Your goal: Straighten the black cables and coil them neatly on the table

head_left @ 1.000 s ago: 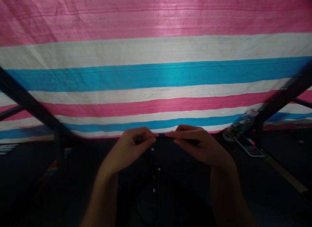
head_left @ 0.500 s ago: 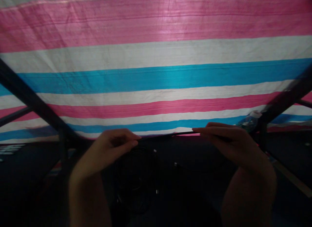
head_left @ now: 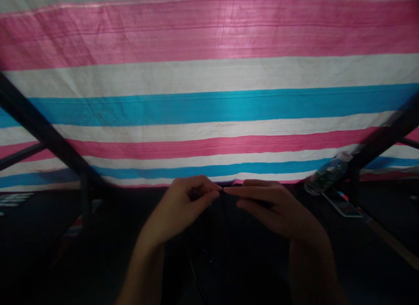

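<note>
My left hand [head_left: 185, 206] is in the middle of the head view, thumb and forefinger pinched on a thin black cable [head_left: 223, 189]. My right hand [head_left: 276, 206] faces it, its fingers closed on the same cable, with the fingertips of both hands nearly meeting. Only a tiny bit of cable shows between them. Below the hands, dark cable strands [head_left: 194, 270] hang or lie against the black background. A small bright spot, perhaps a metal plug, shows near them. Most of the cable is lost in shadow.
A clear plastic bottle [head_left: 327, 175] leans at the right, beside a phone [head_left: 343, 204] on the dark surface. Dark metal bars [head_left: 42, 128] slant down on both sides. Behind everything hangs a pink, white and blue striped sheet [head_left: 209, 73].
Both hands have moved inward until their fingertips nearly meet, so the stretched cable span between them is gone. The coil below is now mostly hidden; bottle and phone show more fully.
</note>
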The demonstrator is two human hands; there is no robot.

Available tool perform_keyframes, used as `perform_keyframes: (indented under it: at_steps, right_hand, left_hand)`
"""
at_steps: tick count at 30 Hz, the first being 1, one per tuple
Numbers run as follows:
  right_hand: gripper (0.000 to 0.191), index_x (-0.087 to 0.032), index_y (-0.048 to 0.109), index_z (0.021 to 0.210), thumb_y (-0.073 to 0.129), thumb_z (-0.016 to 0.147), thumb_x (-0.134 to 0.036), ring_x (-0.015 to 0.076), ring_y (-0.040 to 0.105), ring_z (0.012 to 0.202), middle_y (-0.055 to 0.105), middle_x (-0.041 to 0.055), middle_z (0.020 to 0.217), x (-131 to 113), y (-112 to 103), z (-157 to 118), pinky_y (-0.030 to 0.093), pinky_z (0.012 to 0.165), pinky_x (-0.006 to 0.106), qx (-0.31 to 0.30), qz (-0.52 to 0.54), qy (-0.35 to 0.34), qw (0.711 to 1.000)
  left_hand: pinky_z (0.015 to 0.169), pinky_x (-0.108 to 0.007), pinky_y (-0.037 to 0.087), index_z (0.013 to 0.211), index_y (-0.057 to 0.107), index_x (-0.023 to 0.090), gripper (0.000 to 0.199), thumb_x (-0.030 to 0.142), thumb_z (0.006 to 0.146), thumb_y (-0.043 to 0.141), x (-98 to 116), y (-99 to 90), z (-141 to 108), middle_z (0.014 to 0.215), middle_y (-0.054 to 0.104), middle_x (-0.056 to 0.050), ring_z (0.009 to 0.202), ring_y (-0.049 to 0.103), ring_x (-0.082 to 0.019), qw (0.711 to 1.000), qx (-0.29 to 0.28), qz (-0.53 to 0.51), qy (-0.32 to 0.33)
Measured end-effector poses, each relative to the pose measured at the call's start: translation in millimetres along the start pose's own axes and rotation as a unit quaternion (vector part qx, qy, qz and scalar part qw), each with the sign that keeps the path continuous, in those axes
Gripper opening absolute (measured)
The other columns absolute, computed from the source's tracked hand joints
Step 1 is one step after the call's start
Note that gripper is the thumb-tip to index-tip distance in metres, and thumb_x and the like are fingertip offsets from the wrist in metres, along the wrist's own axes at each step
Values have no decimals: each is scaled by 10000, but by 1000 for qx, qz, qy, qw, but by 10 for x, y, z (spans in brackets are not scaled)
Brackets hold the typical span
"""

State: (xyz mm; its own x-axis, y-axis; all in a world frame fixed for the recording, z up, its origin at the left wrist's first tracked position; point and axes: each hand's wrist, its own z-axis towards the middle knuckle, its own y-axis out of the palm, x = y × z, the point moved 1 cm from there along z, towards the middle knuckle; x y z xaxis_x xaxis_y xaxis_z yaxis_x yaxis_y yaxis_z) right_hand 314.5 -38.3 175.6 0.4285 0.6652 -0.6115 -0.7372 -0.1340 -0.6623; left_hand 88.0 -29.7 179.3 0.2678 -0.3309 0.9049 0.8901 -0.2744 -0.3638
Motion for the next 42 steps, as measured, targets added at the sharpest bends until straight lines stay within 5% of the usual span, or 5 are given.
perform_keyframes:
  at_steps: [6, 18, 25, 33, 42]
  right_hand:
    - [304, -246, 742, 1230, 559, 989, -273, 102, 551, 567, 648, 6, 673, 2, -108, -99, 400, 538, 207, -119, 14, 28, 992]
    - [256, -286, 804, 1091, 625, 909, -299, 238, 754, 781, 807, 67, 949, 332, -591, -523, 602, 686, 303, -51, -14, 122, 991]
    - [344, -272, 714, 1268, 602, 943, -285, 176, 694, 779, 766, 45, 910, 261, -473, -258, 547, 705, 266, -9, -84, 92, 992]
    - [337, -269, 712, 1271, 535, 993, -194, 94, 591, 648, 684, 15, 792, -80, 29, -33, 429, 614, 202, -91, 17, 9, 996]
    - [262, -240, 801, 1092, 618, 911, -290, 233, 736, 841, 802, 78, 981, 336, -402, -266, 571, 731, 313, -140, 45, 141, 979]
  left_hand:
    - [616, -223, 520, 840, 814, 251, 96, 309, 826, 739, -32, -220, -63, 784, 790, -2, 709, 705, -168, 996, -62, 55, -42]
    - [616, -226, 581, 744, 822, 305, 73, 372, 724, 803, -41, -780, -363, 738, 796, 3, 683, 743, -204, 989, 38, 138, -42]
    - [631, -199, 531, 782, 799, 238, 144, 361, 810, 731, -28, -592, -188, 760, 782, 0, 726, 712, -167, 988, 55, 135, -56]
    - [575, -178, 496, 873, 819, 248, 142, 307, 858, 690, 63, -168, -129, 776, 783, 3, 665, 677, -135, 990, -81, 115, -21]
    - [713, -239, 612, 865, 831, 338, 121, 339, 772, 754, -5, -815, -505, 865, 812, 5, 778, 757, -202, 981, -10, 192, -27]
